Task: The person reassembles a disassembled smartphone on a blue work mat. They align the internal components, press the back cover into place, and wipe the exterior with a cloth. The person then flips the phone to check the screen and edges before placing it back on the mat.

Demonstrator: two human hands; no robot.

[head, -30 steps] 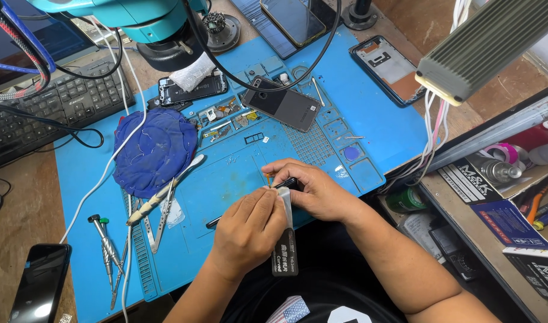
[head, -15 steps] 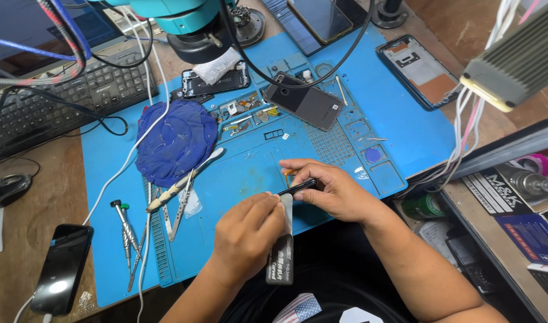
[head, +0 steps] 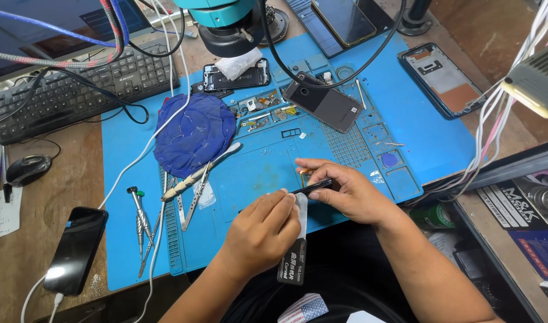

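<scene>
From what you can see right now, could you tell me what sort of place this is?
Most likely a phone repair bench. A blue work mat holds an opened phone, small parts and screwdrivers, with a microscope head above. The right hand holds a thin black tool.

I see a bright blue work mat with a darker blue crumpled cloth on it. My right hand pinches a thin black tool; my left hand grips a white-topped packet with a black lower half, probably white print. Black keyboard, black mouse, black phone, dark grey phone back, brown desk.
</scene>
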